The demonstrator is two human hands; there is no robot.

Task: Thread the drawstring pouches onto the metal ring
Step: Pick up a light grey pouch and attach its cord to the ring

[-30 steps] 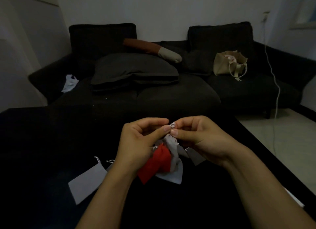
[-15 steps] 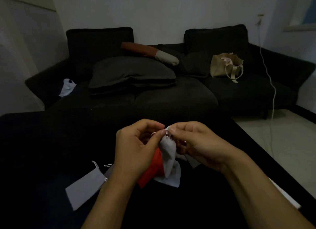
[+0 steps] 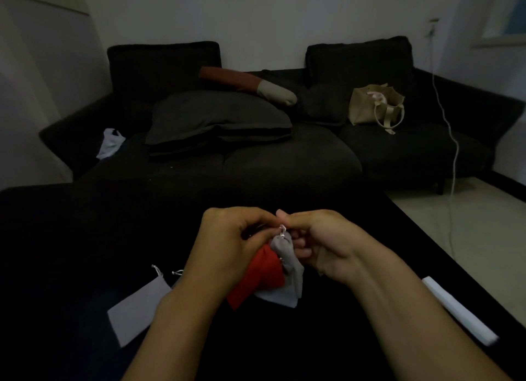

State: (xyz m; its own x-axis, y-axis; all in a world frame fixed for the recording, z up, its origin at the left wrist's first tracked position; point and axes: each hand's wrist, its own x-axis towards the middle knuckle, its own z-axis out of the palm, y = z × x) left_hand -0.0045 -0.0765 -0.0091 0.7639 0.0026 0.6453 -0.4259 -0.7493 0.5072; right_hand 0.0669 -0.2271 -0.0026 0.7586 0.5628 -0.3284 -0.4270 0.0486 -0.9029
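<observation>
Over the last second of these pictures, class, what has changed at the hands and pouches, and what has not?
Little changed. The left hand and right hand still pinch the drawstring top of the grey pouch, their fingertips shifting only slightly; nothing was let go. The red pouch still hangs beneath them. The loose grey pouch stayed flat on the black table.

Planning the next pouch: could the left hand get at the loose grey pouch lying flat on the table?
Probably yes: the grey pouch lies uncovered beside the left forearm, but the left hand is busy holding the bundle and must let go first.
</observation>
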